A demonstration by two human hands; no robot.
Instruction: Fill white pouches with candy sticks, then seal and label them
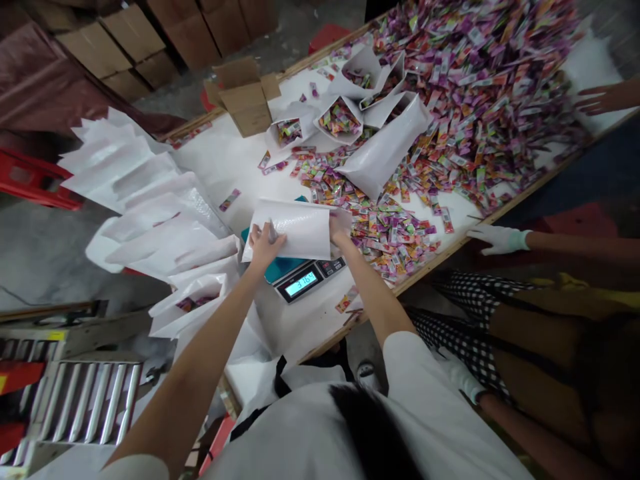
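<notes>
A white plastic bag (300, 227) lies on a teal digital scale (300, 277) whose display is lit. My left hand (264, 243) grips the bag's left end with fingers closed round it. My right hand (339, 223) holds the bag's right end, its fingers curled over the edge. A heap of small colourful sachets (395, 233) lies just right of the scale on the white table (225, 160).
Stacked white bags (145, 193) lie left of the scale. Several open bags with sachets (340, 117) and a cardboard box (247, 100) stand behind. Another person's gloved hand (497, 239) rests on the table edge at right; a bare hand (597, 99) reaches in far right.
</notes>
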